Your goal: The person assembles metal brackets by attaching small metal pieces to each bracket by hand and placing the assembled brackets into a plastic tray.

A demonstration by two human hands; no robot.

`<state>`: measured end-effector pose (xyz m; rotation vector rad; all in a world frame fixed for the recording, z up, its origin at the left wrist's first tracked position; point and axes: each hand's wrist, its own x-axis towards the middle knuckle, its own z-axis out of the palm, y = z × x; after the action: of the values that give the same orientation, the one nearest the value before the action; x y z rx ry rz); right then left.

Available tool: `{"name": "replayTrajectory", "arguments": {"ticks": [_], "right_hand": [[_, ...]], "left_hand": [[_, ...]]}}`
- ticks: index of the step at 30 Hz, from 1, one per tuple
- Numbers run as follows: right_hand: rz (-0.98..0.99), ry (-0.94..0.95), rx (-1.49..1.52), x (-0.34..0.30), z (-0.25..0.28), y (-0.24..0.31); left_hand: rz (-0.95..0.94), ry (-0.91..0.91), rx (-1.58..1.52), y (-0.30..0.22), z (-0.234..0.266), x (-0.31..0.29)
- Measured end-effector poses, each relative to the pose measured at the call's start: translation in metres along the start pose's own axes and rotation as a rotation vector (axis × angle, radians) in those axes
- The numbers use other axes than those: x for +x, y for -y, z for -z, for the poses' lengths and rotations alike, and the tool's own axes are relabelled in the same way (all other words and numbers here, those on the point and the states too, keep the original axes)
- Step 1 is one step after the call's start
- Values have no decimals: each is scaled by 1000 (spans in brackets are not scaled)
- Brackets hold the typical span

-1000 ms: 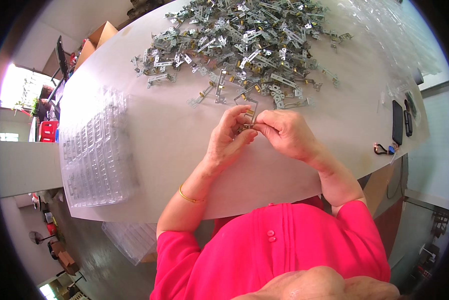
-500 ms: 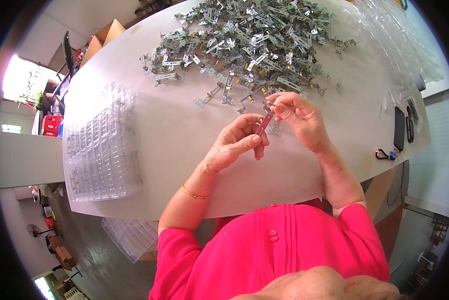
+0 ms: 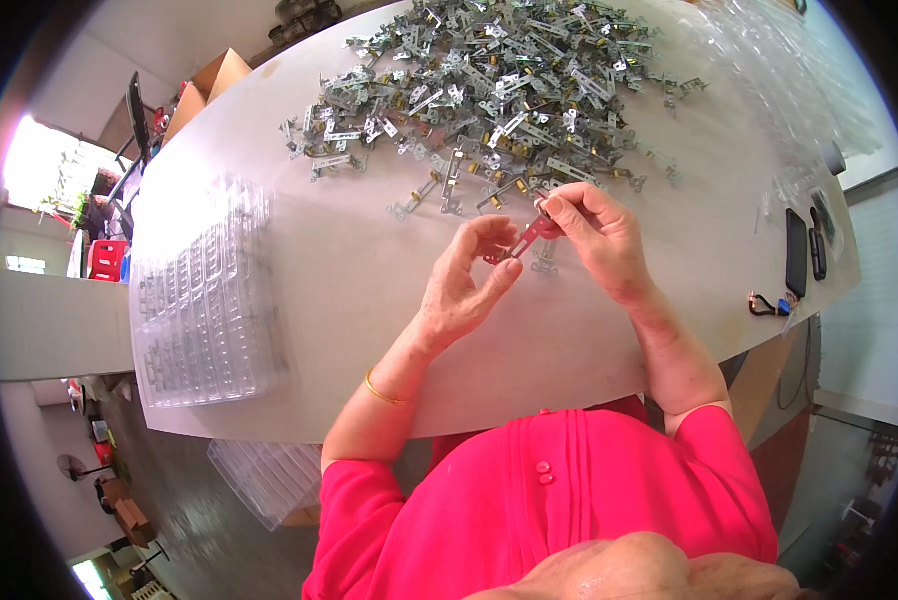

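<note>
My right hand (image 3: 609, 245) pinches the upper end of a small metal bracket (image 3: 531, 240) between thumb and fingers. The bracket has a slotted flat bar, looks reddish from the shirt's reflection, and slants down toward my left hand (image 3: 464, 285). That hand has its thumb and fingers apart around the bracket's lower end; whether the thumb tip touches it is hard to tell. Beneath the bracket, another metal bracket (image 3: 544, 258) lies on the table, partly hidden. Just beyond my hands spreads a large heap of similar metal brackets (image 3: 499, 95), some with brass-coloured parts.
On the left, clear plastic compartment trays (image 3: 209, 310) lie stacked, some compartments holding metal parts. More clear plastic trays (image 3: 779, 90) stand at the far right of the white table (image 3: 369, 250). A black phone-like object (image 3: 796, 250) and an orange-and-black cord (image 3: 769, 305) lie at the right edge.
My left hand has loosened from the bracket, its thumb and fingers spreading apart. The bracket has turned flatter in my right hand's pinch, its lower end swinging left.
</note>
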<state>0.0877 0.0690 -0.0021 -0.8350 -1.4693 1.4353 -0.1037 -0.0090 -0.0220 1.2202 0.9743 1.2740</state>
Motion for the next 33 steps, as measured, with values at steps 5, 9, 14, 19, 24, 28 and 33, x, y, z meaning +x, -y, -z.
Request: {"name": "replayTrajectory", "arguments": {"ticks": [5,9,14,19,24,28,33], "right_hand": [[-1,-31,39,1,-1,-2],[34,-30,6,2,-2,-4],[66,-7,-94,4,-15,-5],[116,-122,-48,-5,-15,-11],[239,30,-78,-13,-8,-12],[166,225,-92,-27,-22,-19],[273,488,-329,-37,-41,-18]], "left_hand": [[-333,-220,779,-4,-9,4],[-442,-232,909,-6,-14,9],[-503,-266,997,-8,-9,5],[-528,-324,960,5,-9,7],[-515,-432,1015,-52,6,-10],[-543,-639,1041,-98,46,-31],[-321,-936,1121,-150,128,-78]]}}
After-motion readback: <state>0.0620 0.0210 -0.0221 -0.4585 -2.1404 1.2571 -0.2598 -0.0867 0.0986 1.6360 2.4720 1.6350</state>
